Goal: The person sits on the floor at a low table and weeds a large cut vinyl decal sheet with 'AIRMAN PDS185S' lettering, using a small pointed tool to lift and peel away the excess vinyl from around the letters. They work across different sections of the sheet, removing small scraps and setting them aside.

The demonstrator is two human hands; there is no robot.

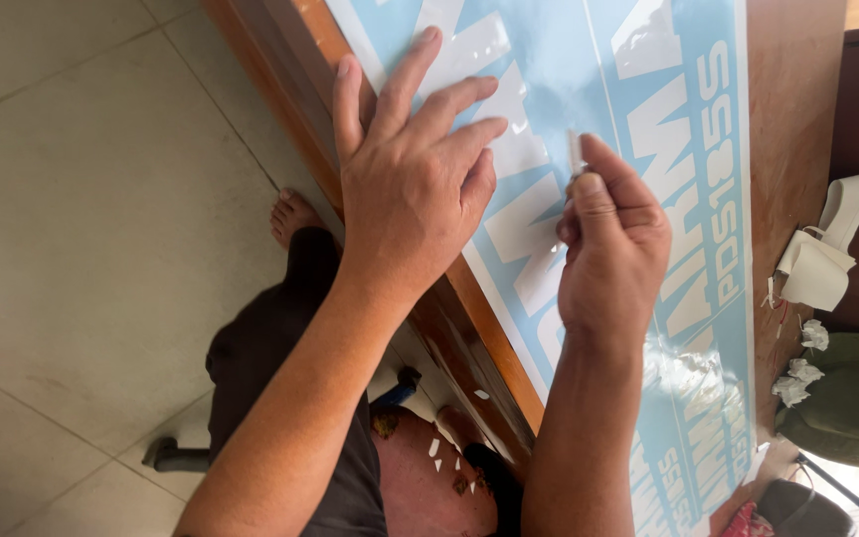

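Left hand (415, 184) is laid flat at upper centre of the frame, fingers spread, palm pressed down on the pale blue vinyl sheet (589, 50) where it meets the wooden table edge (469, 298). Right hand (613, 249) is seen just right of it at centre frame, fingers curled and pinched together around a small blade tool (576, 154); only the thin tip is visible above the thumb, set against the sheet between the white letters.

Largest to smallest:
- Tiled floor (82, 229) fills the left half of the frame.
- Wooden table runs diagonally from top centre to bottom right; a bare strip is shown along the right side.
- Vinyl sheet is spread along the table from top centre to bottom right, covered with white cut lettering; a glossy wrinkled patch is seen at lower right.
- Dark trousers (280, 338) and a bare foot (290, 214) are seen below the left forearm, left of centre.
- White folded object (827, 259) lies at the right edge, off the sheet.
- Crumpled white scraps (802, 368) are scattered just below it.
- Small white offcuts (439, 452) are visible at bottom centre, under the table edge.
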